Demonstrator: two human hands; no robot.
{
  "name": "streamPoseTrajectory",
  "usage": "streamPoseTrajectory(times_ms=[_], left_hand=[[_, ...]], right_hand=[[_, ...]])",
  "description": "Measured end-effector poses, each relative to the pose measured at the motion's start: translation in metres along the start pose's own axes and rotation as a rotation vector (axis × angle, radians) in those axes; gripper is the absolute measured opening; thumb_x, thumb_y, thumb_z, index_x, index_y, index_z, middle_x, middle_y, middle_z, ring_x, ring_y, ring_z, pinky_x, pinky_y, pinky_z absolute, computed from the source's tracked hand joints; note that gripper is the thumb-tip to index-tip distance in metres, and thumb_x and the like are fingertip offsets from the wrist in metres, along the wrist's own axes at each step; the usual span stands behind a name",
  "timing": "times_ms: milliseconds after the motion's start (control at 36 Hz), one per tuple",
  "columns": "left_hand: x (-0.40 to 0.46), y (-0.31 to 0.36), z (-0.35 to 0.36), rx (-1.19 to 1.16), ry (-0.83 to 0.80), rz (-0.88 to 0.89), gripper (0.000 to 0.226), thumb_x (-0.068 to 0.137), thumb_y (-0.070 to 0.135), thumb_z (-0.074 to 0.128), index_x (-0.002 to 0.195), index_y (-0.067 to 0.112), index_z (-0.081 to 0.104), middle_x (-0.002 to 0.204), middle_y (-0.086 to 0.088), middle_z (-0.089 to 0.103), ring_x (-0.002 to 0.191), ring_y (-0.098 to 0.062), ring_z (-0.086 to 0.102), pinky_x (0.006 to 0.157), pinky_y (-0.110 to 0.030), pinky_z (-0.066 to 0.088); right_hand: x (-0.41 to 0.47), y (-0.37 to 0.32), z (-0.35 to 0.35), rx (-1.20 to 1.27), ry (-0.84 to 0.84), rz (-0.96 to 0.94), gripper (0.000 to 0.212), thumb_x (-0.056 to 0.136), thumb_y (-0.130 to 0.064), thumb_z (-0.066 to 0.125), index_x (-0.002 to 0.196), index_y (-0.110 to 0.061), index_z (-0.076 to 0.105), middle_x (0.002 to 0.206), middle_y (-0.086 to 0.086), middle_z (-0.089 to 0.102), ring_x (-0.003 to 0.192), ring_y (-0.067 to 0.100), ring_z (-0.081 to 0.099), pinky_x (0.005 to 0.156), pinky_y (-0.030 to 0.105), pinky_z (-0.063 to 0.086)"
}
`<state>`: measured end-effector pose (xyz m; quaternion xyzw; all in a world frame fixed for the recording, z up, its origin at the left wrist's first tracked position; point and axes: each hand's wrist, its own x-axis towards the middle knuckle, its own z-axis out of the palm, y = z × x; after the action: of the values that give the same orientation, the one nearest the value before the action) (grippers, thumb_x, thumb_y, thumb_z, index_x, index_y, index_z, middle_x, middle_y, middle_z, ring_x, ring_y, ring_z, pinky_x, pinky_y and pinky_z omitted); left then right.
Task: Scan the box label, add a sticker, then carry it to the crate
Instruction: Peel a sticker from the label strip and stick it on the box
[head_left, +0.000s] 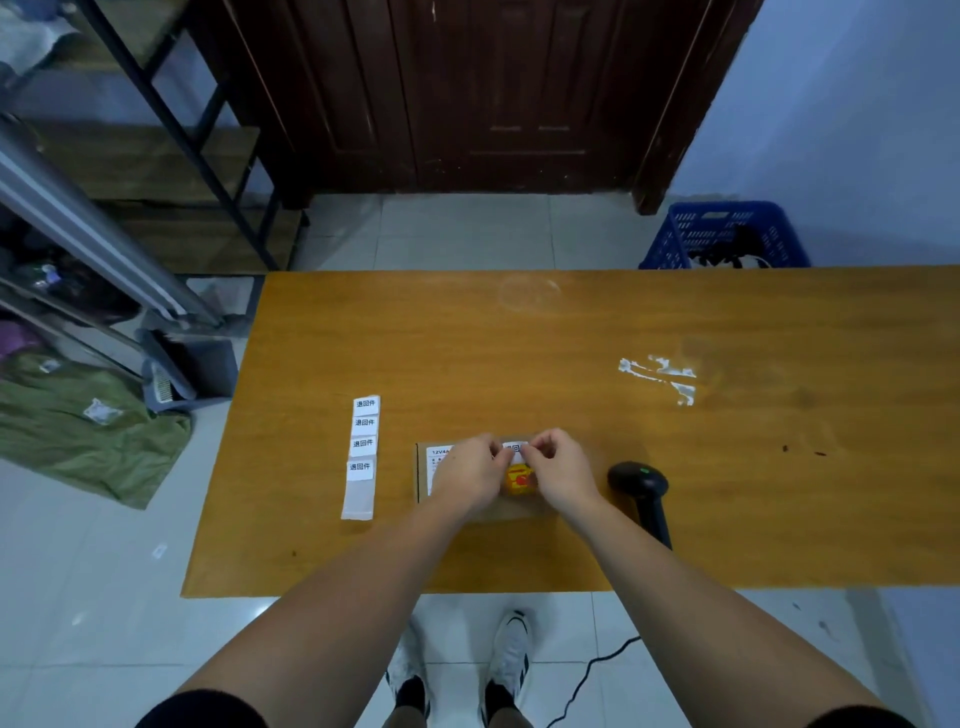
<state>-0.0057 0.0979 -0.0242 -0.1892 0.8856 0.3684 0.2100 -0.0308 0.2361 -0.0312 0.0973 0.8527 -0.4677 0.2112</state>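
A small cardboard box (423, 470) lies flat near the table's front edge, with a white printed label and a yellow and red mark on top. My left hand (470, 470) and my right hand (558, 467) hover over it, together pinching a small white sticker (514, 451) between their fingertips. Much of the box is hidden under my hands. A strip of white stickers (362, 452) lies to the left of the box. The black barcode scanner (641, 491) rests on the table to the right. The blue crate (727, 236) stands on the floor behind the table's far right.
The wooden table (571, 338) has white tape residue (662, 376) at mid right. A dark door is at the back, a metal shelf rack (171, 130) on the left, and green cloth (78, 426) lies on the floor. The scanner's cable (587, 675) trails by my feet.
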Motion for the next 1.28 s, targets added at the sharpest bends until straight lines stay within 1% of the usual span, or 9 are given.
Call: streamPoseTrajectory(times_ms=[222, 306, 444, 611, 861, 944, 1056, 1194, 1278], left_hand=[[0.023, 0.019, 0.020, 0.221, 0.008, -0.052, 0.035, 0.104, 0.043, 0.050, 0.092, 0.017, 0.070, 0.092, -0.007, 0.074, 0.091, -0.032, 0.068, 0.070, -0.038, 0.051], [0.028, 0.023, 0.026, 0.299, 0.008, -0.063, 0.039, 0.105, 0.044, 0.048, 0.093, 0.015, 0.071, 0.095, -0.009, 0.075, 0.089, -0.032, 0.070, 0.065, -0.036, 0.046], [0.031, 0.025, 0.030, 0.361, 0.023, -0.103, 0.038, 0.106, 0.045, 0.047, 0.107, 0.015, 0.070, 0.102, -0.009, 0.075, 0.092, -0.030, 0.070, 0.068, -0.036, 0.048], [0.035, 0.026, 0.031, 0.377, 0.019, -0.133, 0.038, 0.107, 0.047, 0.047, 0.108, 0.016, 0.069, 0.102, -0.008, 0.075, 0.092, -0.028, 0.070, 0.074, -0.039, 0.055], [0.039, 0.022, 0.036, 0.421, 0.047, -0.112, 0.038, 0.106, 0.048, 0.045, 0.110, 0.016, 0.066, 0.104, -0.008, 0.075, 0.094, -0.030, 0.069, 0.068, -0.038, 0.049], [0.043, 0.022, 0.033, 0.407, 0.014, -0.123, 0.041, 0.105, 0.052, 0.047, 0.105, 0.015, 0.067, 0.103, -0.009, 0.074, 0.090, -0.030, 0.067, 0.068, -0.037, 0.047], [0.046, 0.020, 0.031, 0.372, -0.008, -0.130, 0.046, 0.104, 0.056, 0.048, 0.095, 0.014, 0.065, 0.096, -0.010, 0.073, 0.083, -0.030, 0.064, 0.066, -0.037, 0.046], [0.047, 0.018, 0.030, 0.336, 0.028, -0.144, 0.050, 0.104, 0.056, 0.046, 0.091, 0.014, 0.072, 0.086, -0.007, 0.068, 0.076, -0.027, 0.059, 0.060, -0.034, 0.042], [0.049, 0.017, 0.030, 0.343, 0.050, -0.120, 0.047, 0.107, 0.049, 0.044, 0.096, 0.012, 0.072, 0.097, -0.012, 0.074, 0.079, -0.028, 0.058, 0.067, -0.036, 0.045]], right_hand=[[0.017, 0.010, -0.003, -0.108, 0.055, 0.025, 0.008, 0.097, -0.019, 0.061, 0.093, -0.013, 0.062, 0.083, -0.002, 0.062, 0.080, 0.018, 0.057, 0.066, 0.031, 0.039], [0.022, 0.012, -0.003, -0.155, 0.039, 0.047, 0.007, 0.098, -0.024, 0.059, 0.094, -0.017, 0.059, 0.088, 0.000, 0.063, 0.078, 0.016, 0.056, 0.060, 0.030, 0.038], [0.028, 0.017, -0.003, -0.181, 0.015, 0.039, 0.007, 0.099, -0.027, 0.057, 0.096, -0.020, 0.057, 0.090, 0.000, 0.064, 0.081, 0.017, 0.060, 0.068, 0.034, 0.047], [0.029, 0.019, -0.001, -0.145, 0.018, 0.050, 0.008, 0.100, -0.029, 0.055, 0.100, -0.022, 0.059, 0.091, -0.001, 0.063, 0.079, 0.012, 0.059, 0.066, 0.031, 0.047], [0.031, 0.016, -0.001, -0.165, 0.051, 0.074, 0.006, 0.098, -0.028, 0.057, 0.100, -0.023, 0.056, 0.092, 0.000, 0.065, 0.080, 0.016, 0.061, 0.067, 0.033, 0.048], [0.032, 0.016, -0.002, -0.141, 0.055, 0.103, 0.017, 0.098, -0.029, 0.058, 0.112, -0.022, 0.050, 0.097, 0.004, 0.068, 0.083, 0.019, 0.064, 0.066, 0.033, 0.050], [0.034, 0.017, -0.002, -0.094, 0.033, 0.138, 0.038, 0.097, -0.035, 0.060, 0.130, -0.023, 0.046, 0.107, 0.007, 0.069, 0.094, 0.023, 0.067, 0.083, 0.044, 0.058], [0.039, 0.018, -0.002, -0.107, 0.052, 0.125, 0.035, 0.095, -0.039, 0.061, 0.123, -0.020, 0.056, 0.114, 0.007, 0.067, 0.096, 0.023, 0.064, 0.080, 0.038, 0.055], [0.042, 0.019, -0.001, -0.129, 0.045, 0.109, 0.027, 0.096, -0.037, 0.060, 0.116, -0.020, 0.056, 0.110, 0.008, 0.068, 0.091, 0.023, 0.061, 0.075, 0.036, 0.050]])
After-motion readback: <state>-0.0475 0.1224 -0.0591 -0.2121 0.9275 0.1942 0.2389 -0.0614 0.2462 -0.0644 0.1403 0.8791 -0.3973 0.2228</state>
